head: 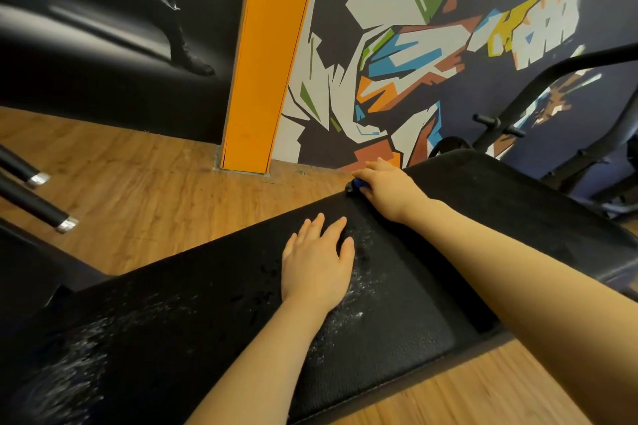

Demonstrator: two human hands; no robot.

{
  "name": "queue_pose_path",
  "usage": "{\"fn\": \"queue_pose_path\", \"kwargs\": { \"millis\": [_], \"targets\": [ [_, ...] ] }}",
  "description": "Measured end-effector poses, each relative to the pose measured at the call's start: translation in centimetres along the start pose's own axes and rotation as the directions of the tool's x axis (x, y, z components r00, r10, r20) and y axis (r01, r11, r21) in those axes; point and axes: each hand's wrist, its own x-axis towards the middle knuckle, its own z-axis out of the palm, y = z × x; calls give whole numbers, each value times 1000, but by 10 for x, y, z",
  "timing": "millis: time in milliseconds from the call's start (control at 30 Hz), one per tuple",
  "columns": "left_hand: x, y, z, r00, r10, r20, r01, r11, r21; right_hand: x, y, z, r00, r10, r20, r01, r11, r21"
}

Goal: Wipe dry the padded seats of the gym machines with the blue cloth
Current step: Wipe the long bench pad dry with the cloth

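Your right hand (386, 183) has its fingers (374, 166) curled down over the blue cloth (359, 184), clamped on it so that only a small blue bunch peeps out on the side toward the floor; how much cloth is balled underneath you cannot tell. That hand sits at the far corner of the padded seat (397, 304), right at the seam where the seat meets the next pad (518, 203).

Your left hand (316, 264) lies flat on the seat, fingers straight and slightly apart, holding nothing, nearer to you than the cloth hand and just to its left.

The relation that matters: the wet lies on your side of the cloth fingers. A streak of droplets (359, 272) runs along the seat's long axis from just below the right hand, past the thumb side of the left hand and on toward you. So the coming stroke looks like a pull of the cloth back along that axis, toward your body.

A 2nd wet patch (76, 355) sits well apart, far to the left of both hands on the long pad (155, 338), closer to the left hand but the cloth is in the right. The left palm rests beside the streak and would probably need to lift clear of the cloth's path
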Motion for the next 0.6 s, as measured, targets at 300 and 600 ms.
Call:
{"fn": "queue_pose_path", "kwargs": {
  "millis": [300, 600],
  "targets": [
    [1, 0, 2, 1000, 2, 2, -2, 1000, 0, -32, 2, -11, 990, -68, 124, 64, 997, 42],
    [1, 0, 1, 1000, 2, 5, -2, 1000, 4, -23, 1, -1, 994, -92, 60, 90, 995, 31]
  ]
}}
